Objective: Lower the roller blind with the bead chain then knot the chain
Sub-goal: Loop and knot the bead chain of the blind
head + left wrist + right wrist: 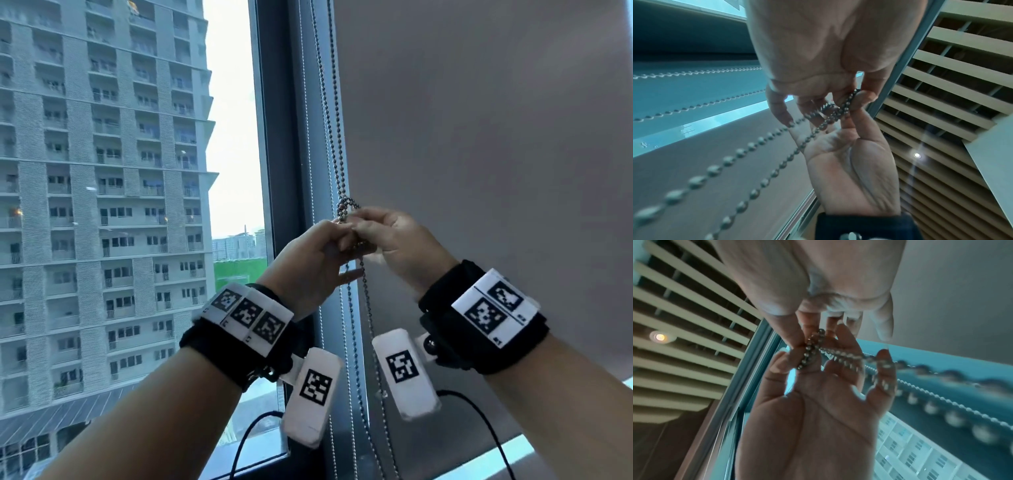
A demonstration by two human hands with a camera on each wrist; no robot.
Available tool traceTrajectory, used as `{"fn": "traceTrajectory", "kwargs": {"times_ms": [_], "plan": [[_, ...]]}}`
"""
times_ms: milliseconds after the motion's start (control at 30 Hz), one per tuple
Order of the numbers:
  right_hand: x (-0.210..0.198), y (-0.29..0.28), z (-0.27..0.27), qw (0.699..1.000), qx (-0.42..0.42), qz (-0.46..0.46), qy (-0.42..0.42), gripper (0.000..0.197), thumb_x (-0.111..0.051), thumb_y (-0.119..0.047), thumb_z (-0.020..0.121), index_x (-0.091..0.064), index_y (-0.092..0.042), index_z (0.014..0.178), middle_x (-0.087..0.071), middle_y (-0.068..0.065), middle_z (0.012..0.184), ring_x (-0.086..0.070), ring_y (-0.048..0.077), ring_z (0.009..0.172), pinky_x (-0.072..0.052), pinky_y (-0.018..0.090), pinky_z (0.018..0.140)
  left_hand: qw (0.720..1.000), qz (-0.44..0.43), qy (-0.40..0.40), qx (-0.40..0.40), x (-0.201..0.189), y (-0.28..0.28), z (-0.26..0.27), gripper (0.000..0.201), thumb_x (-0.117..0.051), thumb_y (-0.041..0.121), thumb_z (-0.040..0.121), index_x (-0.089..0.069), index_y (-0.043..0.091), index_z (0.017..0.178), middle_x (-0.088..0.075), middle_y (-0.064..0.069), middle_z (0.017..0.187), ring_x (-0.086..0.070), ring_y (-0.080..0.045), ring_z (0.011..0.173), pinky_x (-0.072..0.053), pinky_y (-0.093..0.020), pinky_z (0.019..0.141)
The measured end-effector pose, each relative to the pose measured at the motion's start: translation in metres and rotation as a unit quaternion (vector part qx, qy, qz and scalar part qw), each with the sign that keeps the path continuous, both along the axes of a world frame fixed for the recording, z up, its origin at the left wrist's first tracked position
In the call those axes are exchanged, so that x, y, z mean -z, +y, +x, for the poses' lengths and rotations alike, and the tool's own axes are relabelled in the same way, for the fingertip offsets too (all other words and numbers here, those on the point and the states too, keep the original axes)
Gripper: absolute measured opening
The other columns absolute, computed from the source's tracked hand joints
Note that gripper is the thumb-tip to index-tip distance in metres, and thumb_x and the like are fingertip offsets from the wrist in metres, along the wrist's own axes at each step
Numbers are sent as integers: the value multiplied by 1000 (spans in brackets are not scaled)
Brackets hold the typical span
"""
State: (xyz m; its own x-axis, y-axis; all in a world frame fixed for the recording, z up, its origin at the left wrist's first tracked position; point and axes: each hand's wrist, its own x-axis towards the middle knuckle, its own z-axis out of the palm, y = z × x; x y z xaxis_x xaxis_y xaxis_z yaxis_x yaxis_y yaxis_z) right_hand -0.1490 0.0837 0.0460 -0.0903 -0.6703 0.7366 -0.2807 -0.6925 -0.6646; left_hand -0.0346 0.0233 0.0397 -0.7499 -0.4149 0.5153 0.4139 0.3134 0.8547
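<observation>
The blind (479, 137) hangs lowered over the right pane, its grey cloth filling the right side of the head view, with a strip of daylight under its bottom edge. To its left, through bare glass, stands a tower block (102, 171). Between the two runs the dark window frame (284, 137)

Both forearms reach up in front of the frame, each with a black wristband (239, 346) bearing white marker tags, and black cables hang below them

The left hand (308, 263) and right hand (400, 246) meet just beside the blind's left edge, fingertips touching. The chain (334, 130) drops in two strands along that edge to the hands, makes a small loop just above the fingertips, and goes on below them in two strands between the wrists

In the left wrist view the left hand (849, 165) pinches a bunch of beads between thumb and forefinger, the other fingers loosely curled, while the right hand (818, 48) comes in from above and nips the chain (838, 110) at the same spot. In the right wrist view the right hand (813, 410) has its thumb and forefinger closed on the chain (812, 352), its remaining fingers spread with strands lying across them; the left hand (818, 280) pinches from above. Whether the knot is pulled tight cannot be told

A slatted ceiling (941, 81) with a round lamp (660, 337) shows behind the hands
</observation>
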Motion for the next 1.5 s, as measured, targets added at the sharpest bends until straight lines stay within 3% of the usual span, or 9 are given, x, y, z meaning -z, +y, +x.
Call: {"fn": "traceTrajectory", "kwargs": {"times_ms": [200,367,600,733,933,1067,1233,1366,1500], "plan": [[6,-5,-1,997,70,0,-24,26,-45,-23,95,-56,-17,72,-59,-6,69,-55,1,66,-43,18,71,997,-40,8,-68,4,-6,3,32,-44,26,89,-53,25,59,-58,2,87,-53,-17,99,-35,-37,85],[10,1,-3,990,120,-54,-44,40,-52,-46,84,-44,-22,53,-38,7,68,-38,17,70,-32,31,72,977,-113,10,-180,4,-17,8,14,-49,35,76,-57,26,69,-62,9,80,-58,-7,86,-38,-36,87],[20,7,-4,984,14,-141,-109,43,-59,-25,81,-49,-19,39,-46,-7,44,-48,21,62,-42,34,78,967,-166,15,-190,-3,-13,8,16,-47,15,92,-56,18,79,-56,-3,89,-53,2,78,-38,-19,80],[30,15,-6,985,-34,-122,-116,29,-53,-25,85,-49,-14,58,-31,-5,40,-30,10,38,-47,18,53,964,-176,10,-199,0,-15,9,13,-49,20,90,-56,15,80,-57,-6,91,-53,-4,83,-36,-26,83],[51,13,-14,990,-91,-36,-106,15,-50,-20,84,-63,-14,77,-30,-6,43,-23,8,37,-28,19,37,966,-180,2,-186,8,-16,4,18,-48,25,83,-63,15,85,-62,2,87,-56,3,77,-39,-27,85],[50,17,-20,992,-84,-34,-93,18,-49,-18,89,-63,-15,78,-37,-5,49,-22,5,37,-23,16,34,972,-154,4,-175,10,-18,1,18,-46,30,77,-63,25,72,-64,15,72,-59,5,71,-37,-34,84],[44,17,-28,990,-35,-54,-126,25,-45,-21,94,-59,-15,74,-43,-3,50,-26,4,34,-23,15,33,987,-84,58,-124,8,-24,3,16,-49,28,79,-51,20,65,-51,5,65,-50,-8,62,-35,-31,66],[45,22,-33,995,-48,66,-54,26,-44,-21,94,-57,-13,73,-43,-3,43,-22,5,31,-18,11,32,979,-115,47,-164,7,-31,7,27,-44,22,93,-49,23,66,-55,11,66,-51,-7,70,-33,-35,78],[57,18,-35,988,-69,139,-9,28,-43,-26,93,-54,-12,71,-46,0,40,-27,7,27,-19,11,31,966,-161,41,-198,4,-32,5,28,-42,21,95,-49,24,68,-53,10,71,-51,-1,67,-32,-30,74]]}}
